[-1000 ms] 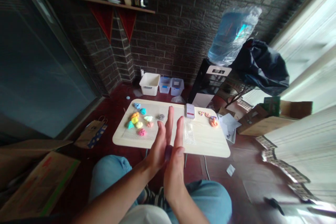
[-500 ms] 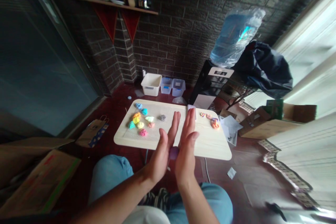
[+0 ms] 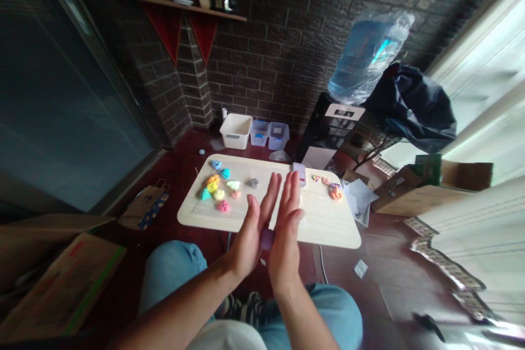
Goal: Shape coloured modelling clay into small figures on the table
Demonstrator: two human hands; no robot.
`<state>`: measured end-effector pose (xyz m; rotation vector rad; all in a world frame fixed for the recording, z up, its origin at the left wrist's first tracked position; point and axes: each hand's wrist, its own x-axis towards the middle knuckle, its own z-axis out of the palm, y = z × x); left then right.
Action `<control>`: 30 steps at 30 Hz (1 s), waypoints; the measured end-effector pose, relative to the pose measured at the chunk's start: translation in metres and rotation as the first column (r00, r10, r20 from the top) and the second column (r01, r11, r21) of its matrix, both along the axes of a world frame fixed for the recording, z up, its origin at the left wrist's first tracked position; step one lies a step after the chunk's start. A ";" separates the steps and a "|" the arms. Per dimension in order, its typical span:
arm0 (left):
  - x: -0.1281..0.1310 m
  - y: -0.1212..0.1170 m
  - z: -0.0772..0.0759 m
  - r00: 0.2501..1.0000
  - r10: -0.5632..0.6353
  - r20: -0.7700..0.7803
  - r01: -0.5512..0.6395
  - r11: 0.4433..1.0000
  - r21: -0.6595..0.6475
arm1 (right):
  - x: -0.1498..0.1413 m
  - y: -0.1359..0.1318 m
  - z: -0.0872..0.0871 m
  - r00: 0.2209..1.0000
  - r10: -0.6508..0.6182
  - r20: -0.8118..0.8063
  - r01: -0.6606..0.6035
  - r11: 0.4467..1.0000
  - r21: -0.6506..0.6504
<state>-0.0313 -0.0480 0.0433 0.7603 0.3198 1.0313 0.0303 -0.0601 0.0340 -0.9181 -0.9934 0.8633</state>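
Note:
A purple ball of modelling clay (image 3: pixel 267 239) is pressed between my two palms, above the near edge of the table. My left hand (image 3: pixel 251 235) lies along its left side and my right hand (image 3: pixel 286 240) along its right, both with fingers stretched forward. Beyond my left hand, several lumps of coloured clay sit on a clear mat: a grey lump (image 3: pixel 253 182), a pink lump (image 3: pixel 223 206), a yellow lump (image 3: pixel 219 194) and a blue lump (image 3: pixel 216 164) among them. To the right lies an orange and purple clay piece (image 3: pixel 335 192) near two small mixed-colour pieces (image 3: pixel 325 180).
The pale folding table (image 3: pixel 328 229) stands before my knees. A lilac flat box (image 3: pixel 299 174) lies at its far edge. Behind are a white bin (image 3: pixel 237 131), two clear tubs and a water dispenser (image 3: pixel 324 131). Cardboard boxes (image 3: pixel 422 197) stand on both sides.
My right hand has shifted slightly left and back towards me against the left one, with the purple clay ball between them. More of the lilac box shows. The clay on the table is unmoved.

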 end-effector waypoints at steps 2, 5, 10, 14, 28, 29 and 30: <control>-0.001 0.000 -0.001 1.000 -0.016 0.015 0.016 1.000 0.008 | -0.001 0.001 -0.002 1.000 -0.005 0.002 0.005 1.000 0.000; -0.002 0.000 -0.003 0.999 -0.037 0.003 0.037 0.999 0.021 | -0.001 0.003 -0.005 1.000 -0.030 -0.004 0.030 1.000 -0.007; -0.001 0.003 -0.003 1.000 0.000 -0.009 0.000 1.000 -0.006 | -0.001 0.009 -0.007 0.998 -0.044 0.042 0.045 0.999 -0.030; 0.002 0.007 -0.002 1.000 -0.003 0.008 0.003 0.999 -0.043 | -0.001 0.016 -0.006 0.998 -0.054 -0.035 0.052 0.997 -0.052; 0.006 -0.005 -0.005 0.999 0.017 -0.049 -0.019 0.999 -0.028 | 0.017 0.034 -0.002 0.976 -0.185 -0.118 0.178 0.982 -0.068; 0.008 -0.007 -0.005 0.998 0.033 -0.050 -0.035 0.998 -0.049 | 0.020 0.035 -0.001 0.968 -0.217 -0.128 0.210 0.976 -0.061; 0.009 -0.009 -0.005 0.997 0.057 -0.050 -0.062 0.994 -0.089 | 0.022 0.036 0.000 0.958 -0.248 -0.141 0.242 0.968 -0.060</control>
